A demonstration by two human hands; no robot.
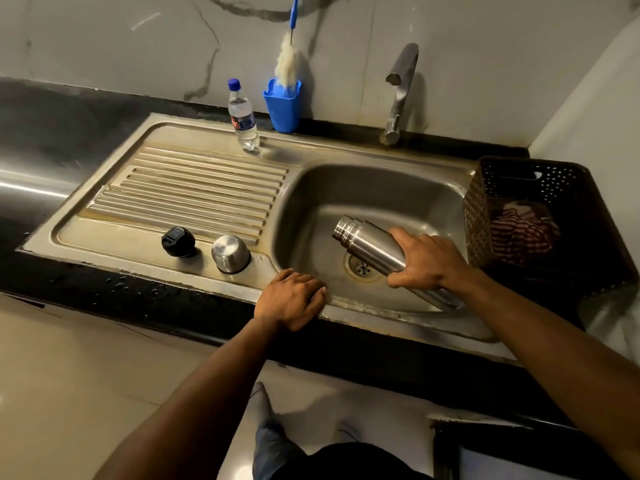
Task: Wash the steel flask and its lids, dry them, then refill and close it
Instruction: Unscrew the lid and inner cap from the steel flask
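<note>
My right hand [427, 261] grips the steel flask [367, 239] around its middle and holds it tilted over the sink basin [374, 188], its open mouth pointing up and left. My left hand [294, 297] rests flat on the sink's front rim, fingers relaxed, holding nothing. The black inner lid [178, 241] and the steel cup lid [230, 253] sit side by side on the draining board [194, 192], near its front edge. The cup lid stands upside down.
A tap [401, 88] rises behind the basin. A clear water bottle [243, 116] with a blue cap and a blue holder [282, 105] with a bottle brush stand at the back. A dark perforated basket [530, 209] holding a striped cloth [523, 226] sits right of the sink.
</note>
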